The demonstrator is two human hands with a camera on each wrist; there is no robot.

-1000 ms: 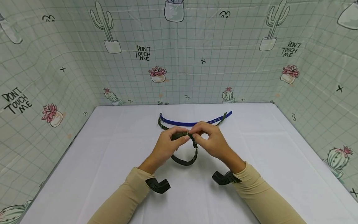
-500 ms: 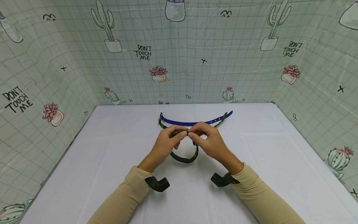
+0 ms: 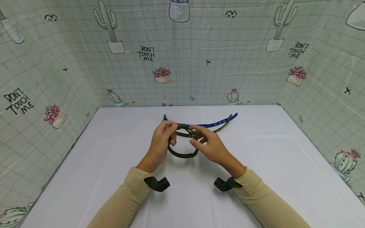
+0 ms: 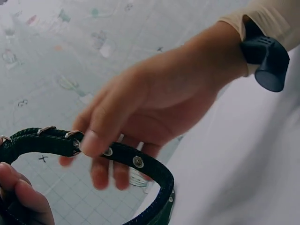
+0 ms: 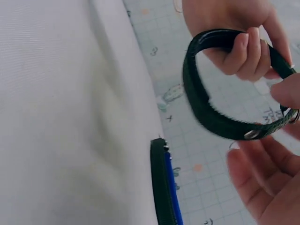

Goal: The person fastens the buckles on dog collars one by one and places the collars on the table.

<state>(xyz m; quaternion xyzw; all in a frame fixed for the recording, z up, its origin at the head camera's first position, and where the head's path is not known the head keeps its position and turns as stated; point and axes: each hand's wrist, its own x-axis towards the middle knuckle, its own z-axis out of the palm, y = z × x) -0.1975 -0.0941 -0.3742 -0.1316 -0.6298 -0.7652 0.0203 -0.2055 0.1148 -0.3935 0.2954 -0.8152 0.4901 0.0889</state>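
Observation:
A dark green collar (image 3: 183, 155) with metal eyelets and a buckle (image 3: 193, 133) forms a closed loop held up off the table. My left hand (image 3: 160, 139) grips its left side, with fingers curled round the strap in the right wrist view. My right hand (image 3: 212, 144) holds the loop's right side by the buckle, thumb and fingers on either side of the strap. In the left wrist view, the right thumb (image 4: 94, 143) lies over the strap beside an eyelet (image 4: 138, 161). Part of the strap is hidden behind the left fingers.
Behind the hands, a blue strap with eyelets (image 3: 219, 123) lies on the white table (image 3: 114, 152). Another green strap (image 3: 226, 123) lies beside it, partly hidden by the hands. Cloth with printed cacti (image 3: 194, 47) encloses the table's back and sides.
My hands, pinching the strap close together before, have moved apart. The left hand has shifted left and up, and the loop now shows open between them with its buckle by the right hand.

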